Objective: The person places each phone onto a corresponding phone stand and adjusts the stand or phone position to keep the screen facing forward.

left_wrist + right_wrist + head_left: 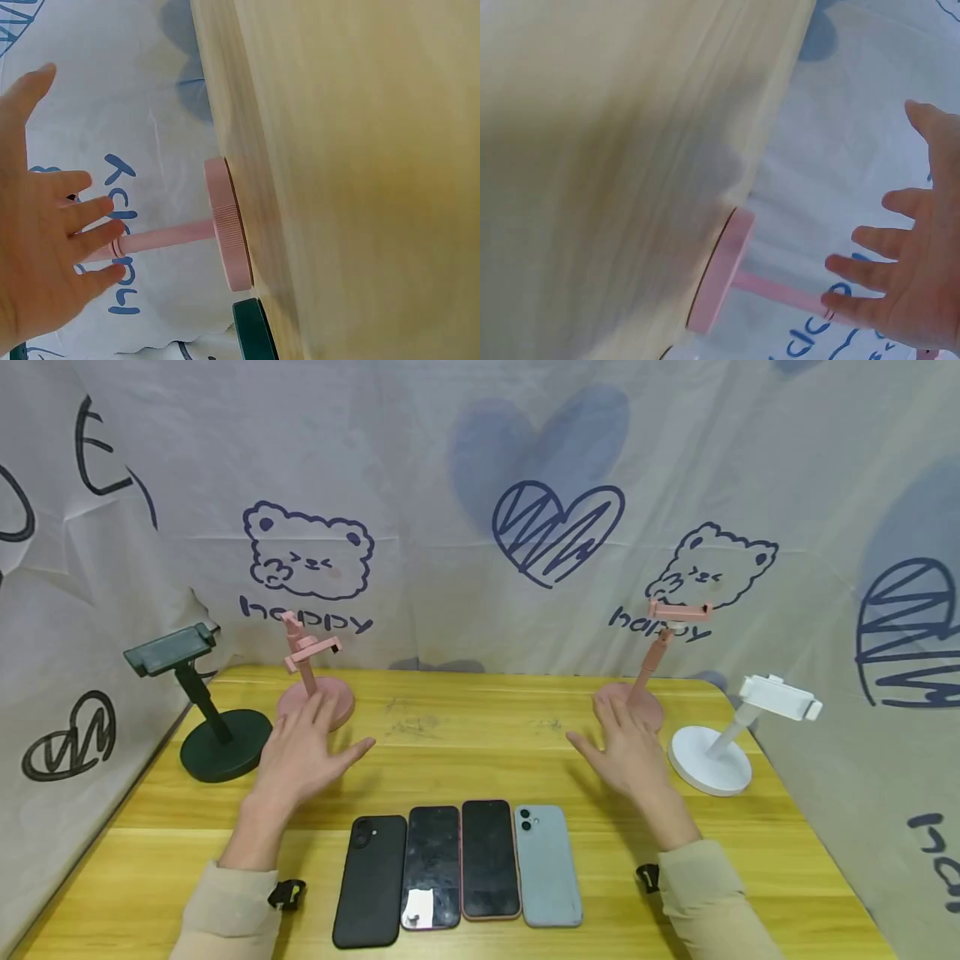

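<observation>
In the head view my left hand (pixel 300 756) reaches toward the left pink phone stand (pixel 341 697), fingers spread and thumb pointing right. The left wrist view has this palm (pixel 37 240) in front of the stand's pole (pixel 169 237), holding nothing. My right hand (pixel 630 752) stretches out to the right pink phone stand (pixel 651 672) in the same way. Its fingers overlap the round base in the head view. From the right wrist, the hand (pixel 922 270) shows straight fingers near the pole (pixel 780 292), with nothing gripped.
A dark green phone stand (pixel 225 747) is at the far left, a white one (pixel 708 764) at the far right. Between my forearms lie a black phone (pixel 370 881), two phones with dark screens (pixel 431 852) (pixel 491 860) and a light blue phone (pixel 549 868). A printed cloth (pixel 435 593) hangs behind the table.
</observation>
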### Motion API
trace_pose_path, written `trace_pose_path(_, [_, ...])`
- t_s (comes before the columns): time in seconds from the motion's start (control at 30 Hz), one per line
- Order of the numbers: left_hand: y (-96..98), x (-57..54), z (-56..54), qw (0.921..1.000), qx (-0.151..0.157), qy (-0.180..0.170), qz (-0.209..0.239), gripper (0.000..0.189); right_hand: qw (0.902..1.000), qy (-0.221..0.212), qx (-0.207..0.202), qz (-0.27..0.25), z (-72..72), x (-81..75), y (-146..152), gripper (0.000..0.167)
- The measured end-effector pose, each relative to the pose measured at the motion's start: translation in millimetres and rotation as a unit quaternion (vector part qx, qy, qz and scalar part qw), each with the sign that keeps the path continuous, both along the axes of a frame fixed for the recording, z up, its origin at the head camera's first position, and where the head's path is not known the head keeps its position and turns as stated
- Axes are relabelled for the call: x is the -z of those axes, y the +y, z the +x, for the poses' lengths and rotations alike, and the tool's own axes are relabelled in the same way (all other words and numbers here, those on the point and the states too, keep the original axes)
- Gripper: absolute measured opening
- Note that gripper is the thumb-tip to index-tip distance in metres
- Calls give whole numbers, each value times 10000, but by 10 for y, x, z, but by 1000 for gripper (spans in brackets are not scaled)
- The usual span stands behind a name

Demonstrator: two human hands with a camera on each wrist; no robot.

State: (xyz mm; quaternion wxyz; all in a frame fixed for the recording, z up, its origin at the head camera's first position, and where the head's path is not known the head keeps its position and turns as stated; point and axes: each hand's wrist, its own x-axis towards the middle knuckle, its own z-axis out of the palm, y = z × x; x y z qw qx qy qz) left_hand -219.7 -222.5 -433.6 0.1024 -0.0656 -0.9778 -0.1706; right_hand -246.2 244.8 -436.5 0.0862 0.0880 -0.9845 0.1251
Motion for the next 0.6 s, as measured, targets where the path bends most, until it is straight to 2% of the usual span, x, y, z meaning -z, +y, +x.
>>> trace_pose_path(0.13, [23, -21, -5, 9982, -78, 532, 272, 89, 9985, 447, -144, -271, -32, -73, -125, 84])
trace_pose_path(0.23, [42, -26, -25, 9894, -33, 1321, 594, 65, 9957, 745, -220, -500, -52, -138, -243, 77])
trace_pose_path(0.3, [56, -28, -50, 9759, 60, 2007, 854, 49, 9927, 940, -289, -704, -77, -187, -335, 71])
trace_pose_path(0.4, [70, -40, -99, 9466, 168, 2982, 1210, 31, 9833, 1365, -509, -1093, -122, -256, -493, 60])
trace_pose_path(0.5, [85, -85, -135, 9244, 71, 3478, 1564, 21, 9693, 1822, -787, -1449, -177, -322, -681, 50])
trace_pose_path(0.6, [101, -135, -161, 9095, -111, 3685, 1919, 18, 9584, 2013, -1026, -1745, -229, -405, -887, 44])
